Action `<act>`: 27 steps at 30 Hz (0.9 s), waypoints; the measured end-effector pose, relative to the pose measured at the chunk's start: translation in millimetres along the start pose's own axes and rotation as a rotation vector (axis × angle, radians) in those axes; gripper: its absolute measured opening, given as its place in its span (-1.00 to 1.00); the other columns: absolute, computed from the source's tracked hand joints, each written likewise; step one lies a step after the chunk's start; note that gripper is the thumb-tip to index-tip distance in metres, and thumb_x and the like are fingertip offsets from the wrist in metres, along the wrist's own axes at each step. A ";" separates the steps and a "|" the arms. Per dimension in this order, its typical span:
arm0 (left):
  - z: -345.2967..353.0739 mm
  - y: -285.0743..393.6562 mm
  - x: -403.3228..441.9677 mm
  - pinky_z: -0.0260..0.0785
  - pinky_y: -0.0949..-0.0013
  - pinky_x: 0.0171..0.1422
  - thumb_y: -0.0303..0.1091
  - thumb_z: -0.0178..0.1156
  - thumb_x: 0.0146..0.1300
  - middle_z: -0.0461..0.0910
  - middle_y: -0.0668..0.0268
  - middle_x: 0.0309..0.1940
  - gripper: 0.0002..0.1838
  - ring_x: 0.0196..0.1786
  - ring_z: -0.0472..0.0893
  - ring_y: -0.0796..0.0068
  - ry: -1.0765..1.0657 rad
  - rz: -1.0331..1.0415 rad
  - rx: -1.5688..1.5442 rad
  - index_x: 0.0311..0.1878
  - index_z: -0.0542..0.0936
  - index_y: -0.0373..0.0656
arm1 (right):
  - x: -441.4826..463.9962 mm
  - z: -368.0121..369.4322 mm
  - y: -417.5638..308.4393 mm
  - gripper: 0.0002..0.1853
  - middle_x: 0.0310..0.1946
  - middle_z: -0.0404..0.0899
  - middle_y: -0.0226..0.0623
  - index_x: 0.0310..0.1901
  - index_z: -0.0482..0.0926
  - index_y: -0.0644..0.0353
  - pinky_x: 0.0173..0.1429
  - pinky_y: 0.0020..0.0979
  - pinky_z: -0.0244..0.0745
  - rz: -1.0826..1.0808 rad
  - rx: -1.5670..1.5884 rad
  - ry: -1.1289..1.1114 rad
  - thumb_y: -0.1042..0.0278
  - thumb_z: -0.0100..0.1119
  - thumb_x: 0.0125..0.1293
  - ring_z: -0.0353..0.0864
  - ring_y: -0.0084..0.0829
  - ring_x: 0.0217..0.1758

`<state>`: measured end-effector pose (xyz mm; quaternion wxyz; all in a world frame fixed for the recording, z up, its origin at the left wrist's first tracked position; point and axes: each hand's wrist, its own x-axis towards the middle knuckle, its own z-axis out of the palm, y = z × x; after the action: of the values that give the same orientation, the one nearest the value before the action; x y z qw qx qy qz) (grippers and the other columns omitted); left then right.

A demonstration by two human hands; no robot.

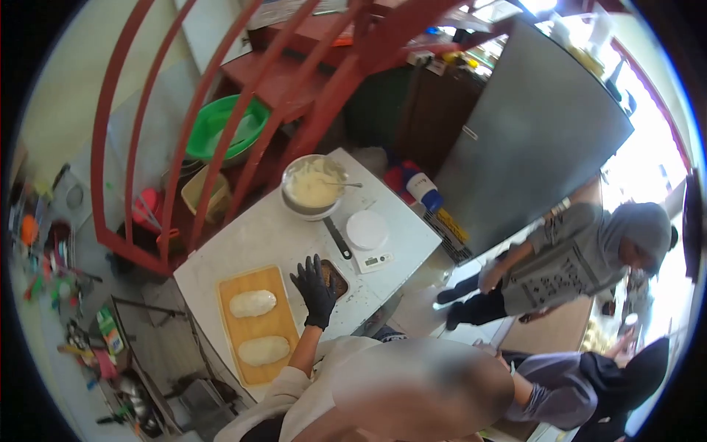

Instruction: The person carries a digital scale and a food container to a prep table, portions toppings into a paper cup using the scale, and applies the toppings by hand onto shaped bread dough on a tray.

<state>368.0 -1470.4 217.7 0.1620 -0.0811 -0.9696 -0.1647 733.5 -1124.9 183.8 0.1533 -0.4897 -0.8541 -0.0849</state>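
Observation:
My left hand (315,295), in a black glove, reaches over the white table with its fingers spread. It holds nothing that I can see. Just to its right is a small rectangular tin (337,280) with something brown in it; the hand overlaps its left edge, and I cannot tell whether they touch. On the other side, a wooden tray (254,328) carries two pale oval pieces of dough, an upper one (252,303) and a lower one (264,351). My right hand does not show; a blurred patch covers the area by my body.
A bowl of cream-coloured mixture (315,184) with a spoon stands at the table's far corner. Nearby are a kitchen scale (372,259) and a black-handled tool (337,237). Red stair railings (243,96) rise beyond. A grey fridge (530,140) and two people stand to the right.

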 end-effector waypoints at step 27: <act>-33.6 2.8 8.6 0.18 0.25 0.23 -0.47 0.21 0.02 0.48 0.16 0.00 -0.56 0.09 0.41 0.20 0.319 -0.252 -0.733 0.04 0.45 -0.20 | 171.5 -76.5 -418.7 -0.88 -0.44 0.61 -0.13 -0.28 0.59 0.28 -0.32 -0.42 0.49 -0.776 1.174 -0.144 0.47 0.15 0.16 0.64 -0.29 -0.40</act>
<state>370.3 -1478.5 251.5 0.2491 0.0124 -0.8118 -0.5280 304.9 -1220.3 316.9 0.2939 0.0091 -0.8797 0.3736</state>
